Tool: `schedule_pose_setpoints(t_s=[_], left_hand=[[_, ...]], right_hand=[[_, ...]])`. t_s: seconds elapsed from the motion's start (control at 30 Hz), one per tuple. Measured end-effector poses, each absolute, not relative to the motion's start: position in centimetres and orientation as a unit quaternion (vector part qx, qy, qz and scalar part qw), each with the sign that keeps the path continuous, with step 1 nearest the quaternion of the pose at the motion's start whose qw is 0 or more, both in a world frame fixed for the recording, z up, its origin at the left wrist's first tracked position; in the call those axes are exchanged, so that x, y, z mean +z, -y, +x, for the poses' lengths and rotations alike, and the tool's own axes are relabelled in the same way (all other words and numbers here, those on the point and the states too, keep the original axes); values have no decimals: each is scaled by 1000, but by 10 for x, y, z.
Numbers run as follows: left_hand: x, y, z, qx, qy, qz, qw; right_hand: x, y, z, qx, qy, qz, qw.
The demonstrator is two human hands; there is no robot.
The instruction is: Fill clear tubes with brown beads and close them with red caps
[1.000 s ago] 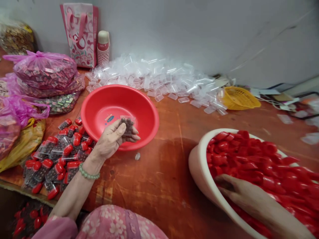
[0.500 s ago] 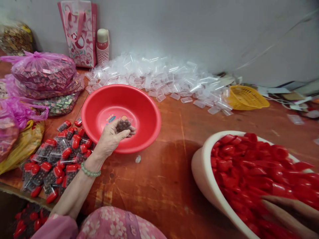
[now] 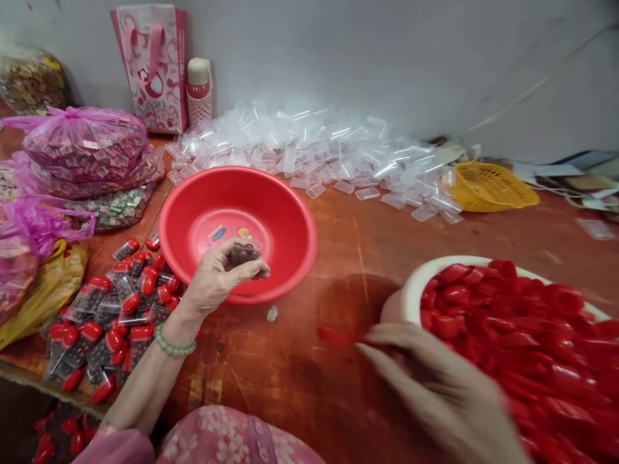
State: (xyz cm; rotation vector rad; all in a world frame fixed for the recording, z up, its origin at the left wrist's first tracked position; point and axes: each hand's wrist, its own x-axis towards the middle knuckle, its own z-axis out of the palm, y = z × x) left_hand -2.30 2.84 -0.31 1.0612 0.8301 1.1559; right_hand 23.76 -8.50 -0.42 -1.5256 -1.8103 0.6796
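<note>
My left hand [image 3: 220, 274] is closed on a small clear case of dark brown balls [image 3: 244, 252], held above the near side of a red basin [image 3: 290, 270]. My right hand [image 3: 430, 380], smeared by motion, pinches a red plastic cap [image 3: 336, 335] over the table, just left of a white tub [image 3: 411, 296]. Loose red caps [image 3: 512, 328] fill that tub. Beside my left forearm lies a heap of filled clear cases with red caps [image 3: 116, 309], dark balls showing inside them.
Empty clear cases [image 3: 309, 151] are piled along the wall, with a yellow basket [image 3: 493, 187] at their right end. Purple plastic bags [image 3: 82, 142] of small printed pieces stand at the left. Behind them are a pink bag [image 3: 152, 71] and a bottle [image 3: 198, 93].
My right hand has come out of the tub of caps and moved left, carrying a red cap. My left hand has shifted slightly right and down, still holding the clear case.
</note>
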Motion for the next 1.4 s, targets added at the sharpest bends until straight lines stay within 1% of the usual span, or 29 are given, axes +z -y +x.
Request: schedule_pose_setpoints(t_s=[0.1, 0.2, 0.3, 0.37, 0.5, 0.6, 0.67, 0.73, 0.8, 0.87, 0.97, 1.03, 1.13, 1.2, 1.33, 1.4], left_hand=[[-4, -30, -28, 516, -376, 457, 619], [-5, -31, -32, 509, -383, 452, 624], [-6, -33, -31, 524, -384, 436, 623], [-7, -34, -29, 522, -379, 429, 632], [-5, -31, -27, 516, -385, 431, 632], [-2, -28, -27, 493, -398, 446, 632], [-1, -26, -27, 496, -408, 450, 620], [0, -26, -26, 500, -406, 457, 613], [1, -26, -26, 499, -396, 460, 618], [0, -25, -26, 500, -394, 462, 617], [-1, -24, -25, 494, -385, 463, 628], [-3, -24, -25, 497, -373, 456, 637], [-5, -25, -25, 514, -378, 439, 633], [-6, -25, -25, 511, -380, 437, 635], [-8, -23, -26, 511, -373, 433, 642], [-9, -21, -27, 515, -362, 427, 649]], right_hand=[[-28, 70, 206, 306, 771, -514, 218], [-48, 70, 186, 299, 808, -492, 125], [-59, 72, 177, 325, 813, -477, 72], [-64, 71, 171, 351, 804, -477, 57], [-74, 73, 161, 404, 785, -466, 66], [-81, 83, 156, 495, 740, -440, 119], [-85, 92, 155, 599, 650, -436, 167], [-90, 102, 155, 701, 525, -431, 218], [-97, 110, 155, 766, 414, -417, 259], [-106, 118, 154, 795, 350, -405, 286], [-117, 125, 154, 804, 318, -397, 307], [-119, 128, 154, 803, 325, -400, 299], [-114, 128, 158, 803, 372, -403, 233], [-106, 127, 161, 796, 424, -389, 187], [-84, 121, 164, 752, 530, -364, 145], [-73, 118, 166, 738, 556, -369, 98]])
